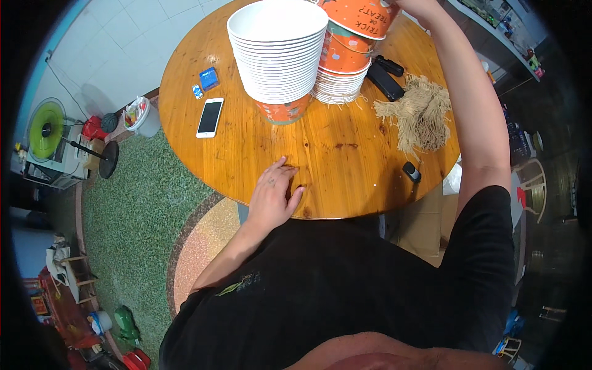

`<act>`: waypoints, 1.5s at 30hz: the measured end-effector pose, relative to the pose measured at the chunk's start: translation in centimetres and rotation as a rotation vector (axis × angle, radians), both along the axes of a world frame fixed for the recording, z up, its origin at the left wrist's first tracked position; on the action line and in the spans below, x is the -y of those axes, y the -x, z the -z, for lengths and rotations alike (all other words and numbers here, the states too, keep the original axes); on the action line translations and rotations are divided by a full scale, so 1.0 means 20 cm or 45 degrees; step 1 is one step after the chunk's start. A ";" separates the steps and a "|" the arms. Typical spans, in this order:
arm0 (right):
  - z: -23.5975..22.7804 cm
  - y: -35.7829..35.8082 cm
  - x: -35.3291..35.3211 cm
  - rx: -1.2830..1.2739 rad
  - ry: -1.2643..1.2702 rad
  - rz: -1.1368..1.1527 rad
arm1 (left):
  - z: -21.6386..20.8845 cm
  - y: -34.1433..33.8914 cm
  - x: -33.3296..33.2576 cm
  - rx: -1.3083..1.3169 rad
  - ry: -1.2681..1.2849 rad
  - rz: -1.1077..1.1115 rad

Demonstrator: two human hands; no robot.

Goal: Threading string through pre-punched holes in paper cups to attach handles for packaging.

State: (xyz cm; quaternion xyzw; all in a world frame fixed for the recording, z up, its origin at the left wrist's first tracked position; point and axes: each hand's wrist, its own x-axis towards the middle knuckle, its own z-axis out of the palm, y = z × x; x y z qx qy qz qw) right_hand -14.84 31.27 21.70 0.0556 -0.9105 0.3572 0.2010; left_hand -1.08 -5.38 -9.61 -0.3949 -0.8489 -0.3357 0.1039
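Observation:
My left hand lies palm down on the near edge of the round wooden table, fingers apart, holding nothing. My right arm stretches to the far right, and the right hand is beside the topmost orange printed paper bucket. The picture's upper edge cuts off its fingers, so its grip cannot be made out. That bucket sits tilted on a stack of orange buckets with string handles. To its left rises a tall nested stack of buckets with white rims, orange at the bottom.
On the table are a tan twine bundle, black tools that look like staplers, a small black object, a white phone and a blue packet. A green fan and white bin stand left on the floor.

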 end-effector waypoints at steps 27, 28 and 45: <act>0.39 -0.10 0.51 -0.425 -0.578 -0.428 | 0.01 0.00 -0.01 0.064 -0.044 0.021; 0.40 -0.10 0.54 -0.412 -0.513 -0.391 | -0.02 0.01 -0.01 0.105 -0.054 0.022; 0.40 -0.22 0.68 -0.308 -0.138 -0.230 | -0.62 0.57 -0.29 -1.045 -0.280 -0.230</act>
